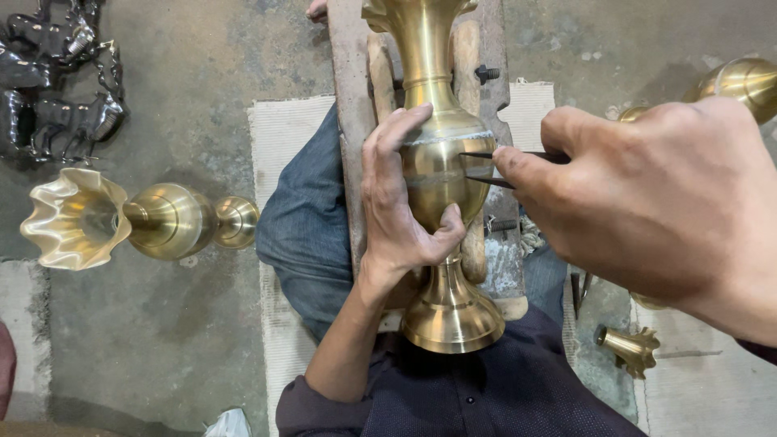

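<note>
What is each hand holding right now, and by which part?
Left hand grips the brass vase around its belly. Right hand pinches the dark pointed tool by its rear end.

Bare hands (405,202), dark buttoned shirt with sleeves pushed up past the forearm, blue denim trousers

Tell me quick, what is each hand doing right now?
Left hand: closed around the brass vase, steadying it.
Right hand: closed, pinching a thin dark tool against the vase.

Left hand (401,202) gripping brass vase (437,162), right hand (647,202) pinching dark tool (494,168)
</note>
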